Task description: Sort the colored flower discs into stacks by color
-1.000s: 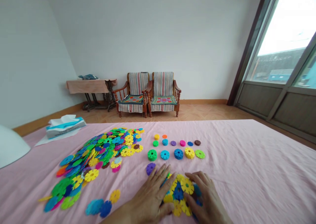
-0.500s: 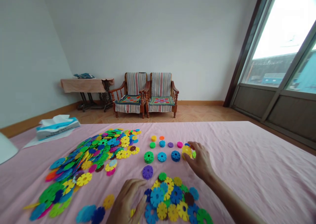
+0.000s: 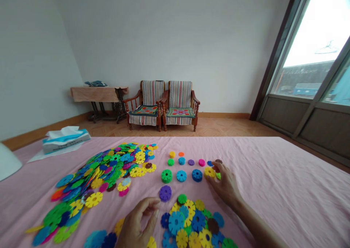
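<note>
My right hand (image 3: 225, 182) is at the right end of a row of notched plastic discs. Its thumb and fingers are apart beside a yellow disc stack (image 3: 209, 172), with no disc seen in its grasp. A lime green disc (image 3: 218, 176) shows by the palm. To its left stand a dark blue stack (image 3: 197, 174), a light blue disc (image 3: 181, 175) and a green stack (image 3: 166, 176). My left hand (image 3: 139, 220) hovers low with curved fingers and a gap to the thumb, near a purple disc (image 3: 165, 193) and a mixed disc pile (image 3: 191, 222).
A large heap of coloured discs (image 3: 109, 168) spreads over the left of the pink cloth (image 3: 273, 189). Smaller discs, including a pink one (image 3: 201, 162), form rows farther back. A tissue box (image 3: 65, 140) sits at far left; two wooden armchairs (image 3: 179, 111) stand beyond the table.
My right fingers have loosened from the yellow stack and shifted slightly right, leaving it in the row. My left hand has stayed low, its thumb and finger curving more. The view has shifted slightly.
</note>
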Demonstrator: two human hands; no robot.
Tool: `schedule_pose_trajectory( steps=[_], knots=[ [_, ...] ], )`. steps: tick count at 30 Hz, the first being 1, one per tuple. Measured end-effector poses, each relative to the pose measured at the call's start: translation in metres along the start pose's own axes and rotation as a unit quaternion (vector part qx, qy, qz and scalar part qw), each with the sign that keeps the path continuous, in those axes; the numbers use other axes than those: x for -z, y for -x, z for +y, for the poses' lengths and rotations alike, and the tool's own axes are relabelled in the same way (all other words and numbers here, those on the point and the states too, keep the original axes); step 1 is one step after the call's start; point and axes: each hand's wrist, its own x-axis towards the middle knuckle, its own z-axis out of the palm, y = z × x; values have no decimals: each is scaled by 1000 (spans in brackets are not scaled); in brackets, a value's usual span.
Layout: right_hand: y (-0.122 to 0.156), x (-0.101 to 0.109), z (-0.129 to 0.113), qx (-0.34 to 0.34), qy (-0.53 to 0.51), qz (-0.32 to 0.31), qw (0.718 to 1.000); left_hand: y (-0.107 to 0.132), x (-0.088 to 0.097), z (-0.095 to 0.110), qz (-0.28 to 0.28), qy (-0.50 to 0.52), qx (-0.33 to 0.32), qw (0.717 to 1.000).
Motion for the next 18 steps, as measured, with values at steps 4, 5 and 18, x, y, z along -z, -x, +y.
schedule_pose_trajectory(
  steps=[4, 5, 18],
  knots=[
    [-1, 3, -1, 1, 17, -8, 1000, 1, -2, 3, 23, 12, 13, 1000],
    [-2, 5, -2, 5, 24, -13, 1000, 2, -2, 2, 22, 11, 13, 1000],
    [-17, 8, -18, 60, 119, -159, 978, 1, 1, -12, -19, -33, -28, 999]
  ],
)
